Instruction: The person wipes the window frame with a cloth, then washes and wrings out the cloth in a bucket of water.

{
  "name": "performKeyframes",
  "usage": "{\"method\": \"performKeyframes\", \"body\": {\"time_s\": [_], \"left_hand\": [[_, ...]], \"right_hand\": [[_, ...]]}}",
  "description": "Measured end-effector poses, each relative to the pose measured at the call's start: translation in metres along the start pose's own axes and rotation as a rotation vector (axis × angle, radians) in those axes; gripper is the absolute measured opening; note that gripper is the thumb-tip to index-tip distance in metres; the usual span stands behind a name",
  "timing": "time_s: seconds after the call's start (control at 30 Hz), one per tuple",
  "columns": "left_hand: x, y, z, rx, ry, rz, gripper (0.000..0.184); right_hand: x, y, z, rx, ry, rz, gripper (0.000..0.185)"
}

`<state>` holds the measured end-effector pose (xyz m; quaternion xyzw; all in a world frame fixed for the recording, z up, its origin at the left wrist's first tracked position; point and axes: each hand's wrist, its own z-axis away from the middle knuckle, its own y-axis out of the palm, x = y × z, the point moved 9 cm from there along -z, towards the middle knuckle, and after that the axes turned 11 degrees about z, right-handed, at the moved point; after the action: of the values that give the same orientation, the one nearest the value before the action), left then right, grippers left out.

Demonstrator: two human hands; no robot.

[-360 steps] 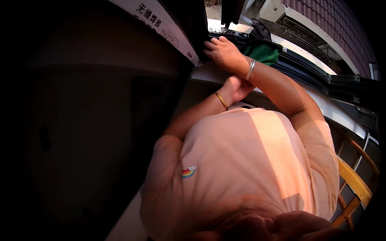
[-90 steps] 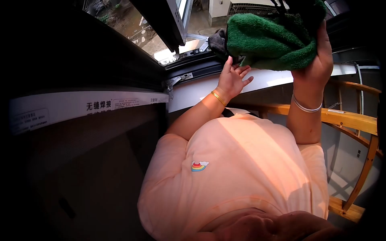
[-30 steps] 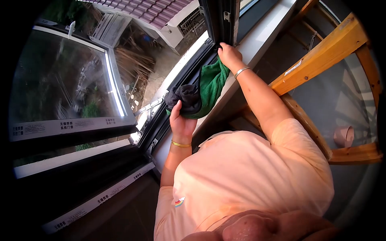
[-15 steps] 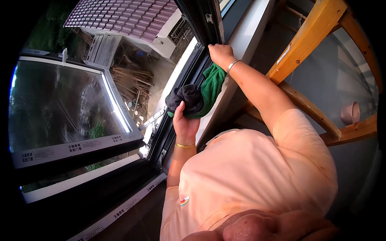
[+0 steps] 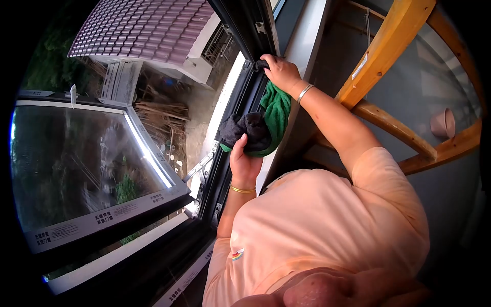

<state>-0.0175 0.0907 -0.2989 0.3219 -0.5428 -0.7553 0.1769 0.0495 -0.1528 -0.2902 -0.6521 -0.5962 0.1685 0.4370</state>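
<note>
My left hand [image 5: 244, 166] is closed around a bunched cloth, its thumb lying over the dark grey part [image 5: 250, 130]. A green part of the cloth [image 5: 276, 110] hangs from there up towards my right hand [image 5: 282, 73]. Whether green and grey are one cloth or two, I cannot tell. At the upper corner of the black window frame [image 5: 236, 110], my right hand pinches a dark end of cloth [image 5: 262, 65] against the frame. Both hands are over the sill side of the open window.
An opened window sash [image 5: 97, 163] swings outward at left, held by a metal stay arm [image 5: 202, 166]. Outside are a tiled roof [image 5: 146, 30] and stacked poles [image 5: 161, 120]. On the right stand a wooden ladder-like frame [image 5: 386, 51] and a pinkish pot [image 5: 443, 124].
My right hand has shifted slightly, and a dark cloth end now shows at its fingertips. The view has turned a little; my left hand still holds the bunched cloth.
</note>
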Motion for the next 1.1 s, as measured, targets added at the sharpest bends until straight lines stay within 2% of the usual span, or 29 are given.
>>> {"method": "performKeyframes", "body": {"time_s": [0.03, 0.17, 0.27, 0.47, 0.53, 0.57, 0.7, 0.77, 0.8, 0.87, 1.0, 1.1], "left_hand": [[0.001, 0.004, -0.001, 0.022, 0.001, 0.02, 0.043], [0.004, -0.001, -0.006, -0.051, 0.026, -0.008, 0.044], [0.002, -0.002, -0.007, -0.066, -0.002, 0.017, 0.045], [-0.004, 0.01, -0.009, -0.03, 0.061, -0.001, 0.047], [-0.004, 0.007, -0.008, -0.051, 0.063, 0.015, 0.047], [-0.005, 0.01, -0.008, -0.036, 0.081, -0.008, 0.048], [-0.011, 0.016, -0.007, -0.008, 0.101, -0.01, 0.049], [-0.013, 0.015, -0.005, -0.002, 0.108, 0.001, 0.05], [-0.014, 0.016, -0.005, 0.007, 0.112, 0.009, 0.05], [-0.014, 0.018, -0.007, 0.007, 0.113, 0.006, 0.051], [-0.013, 0.018, -0.007, -0.002, 0.119, -0.024, 0.052], [-0.014, 0.022, -0.006, 0.018, 0.11, -0.02, 0.052]], "right_hand": [[-0.007, 0.018, 0.004, 0.155, 0.028, -0.002, 0.029], [-0.021, 0.033, 0.026, 0.179, 0.163, -0.149, 0.029], [-0.025, 0.034, 0.032, 0.207, 0.252, -0.128, 0.032], [-0.017, 0.045, 0.022, 0.423, 0.244, -0.006, 0.039], [-0.015, 0.045, 0.013, 0.408, 0.229, 0.036, 0.036], [-0.019, 0.045, 0.014, 0.399, 0.311, -0.049, 0.032], [-0.022, 0.035, 0.018, 0.324, 0.322, -0.158, 0.03], [-0.012, 0.031, 0.017, 0.223, 0.145, -0.364, 0.032], [-0.013, 0.033, 0.016, 0.222, 0.143, -0.363, 0.032], [0.001, 0.021, 0.012, 0.068, -0.074, -0.391, 0.034], [-0.005, 0.033, 0.013, 0.199, 0.01, -0.277, 0.038], [-0.009, 0.034, 0.019, 0.228, 0.206, -0.243, 0.044]]}}
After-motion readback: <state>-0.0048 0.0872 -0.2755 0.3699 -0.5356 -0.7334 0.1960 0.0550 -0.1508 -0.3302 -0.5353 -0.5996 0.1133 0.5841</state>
